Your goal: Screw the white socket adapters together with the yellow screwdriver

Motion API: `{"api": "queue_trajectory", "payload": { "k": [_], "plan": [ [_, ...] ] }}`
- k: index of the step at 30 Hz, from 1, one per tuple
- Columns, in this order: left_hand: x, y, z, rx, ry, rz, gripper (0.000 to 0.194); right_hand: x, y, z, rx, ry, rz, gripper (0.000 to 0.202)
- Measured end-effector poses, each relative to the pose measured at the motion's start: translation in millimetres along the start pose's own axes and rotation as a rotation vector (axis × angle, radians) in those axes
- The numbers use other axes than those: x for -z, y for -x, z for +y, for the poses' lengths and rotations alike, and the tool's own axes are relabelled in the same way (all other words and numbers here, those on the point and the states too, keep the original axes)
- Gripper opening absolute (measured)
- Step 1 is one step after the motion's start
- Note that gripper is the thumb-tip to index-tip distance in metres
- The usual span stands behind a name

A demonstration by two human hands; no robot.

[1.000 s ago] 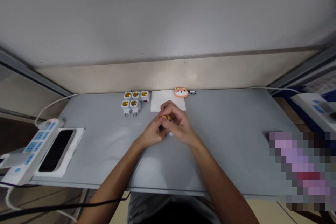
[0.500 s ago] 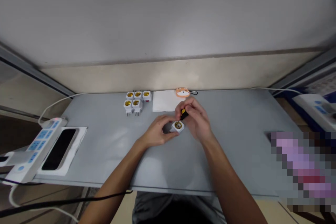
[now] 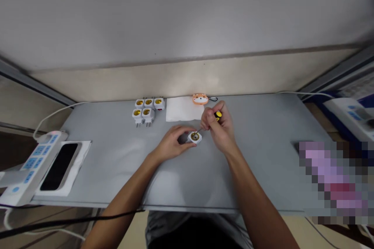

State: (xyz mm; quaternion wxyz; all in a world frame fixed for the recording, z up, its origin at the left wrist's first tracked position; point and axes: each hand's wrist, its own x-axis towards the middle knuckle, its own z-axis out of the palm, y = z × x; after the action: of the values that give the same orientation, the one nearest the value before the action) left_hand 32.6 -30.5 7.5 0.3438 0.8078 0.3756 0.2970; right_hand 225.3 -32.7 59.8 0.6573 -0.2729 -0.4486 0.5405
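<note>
My left hand grips a white plug-in lamp socket between thumb and fingers on the grey table. The socket's round opening, lined with gold-coloured metal, faces up. My right hand is closed around a screwdriver with a black and yellow handle. Its thin shaft slants down to the left, and the tip is at the socket's opening; whether it touches the inside I cannot tell. Several similar lamp sockets with plug pins stand in two rows farther back on the left.
Behind my hands lie a white paper sheet and an orange animal-face case with a carabiner. At left are a phone on white paper and a power strip with cables. A blurred-out purple patch covers the right side.
My right hand has tilted the screwdriver, so its handle now leans to the right and its shaft shows. The left hand still holds the lamp socket. The whole view has shifted slightly.
</note>
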Motion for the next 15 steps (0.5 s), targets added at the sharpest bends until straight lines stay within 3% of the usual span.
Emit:
{"api": "queue_trajectory", "payload": {
  "k": [4,7,15],
  "plan": [
    [-0.4,-0.8,0.4,0.013,-0.011,0.010,0.041,0.9,-0.6,-2.7,-0.076,-0.070,-0.051,0.042],
    [-0.6,-0.9,0.3,0.001,-0.013,0.012,0.041,-0.4,-0.2,-5.6,-0.132,-0.112,-0.076,0.029],
    [-0.8,1.2,0.4,-0.028,-0.056,0.026,0.043,1.2,1.7,-4.6,-0.137,-0.133,-0.073,0.023]
  ]
}}
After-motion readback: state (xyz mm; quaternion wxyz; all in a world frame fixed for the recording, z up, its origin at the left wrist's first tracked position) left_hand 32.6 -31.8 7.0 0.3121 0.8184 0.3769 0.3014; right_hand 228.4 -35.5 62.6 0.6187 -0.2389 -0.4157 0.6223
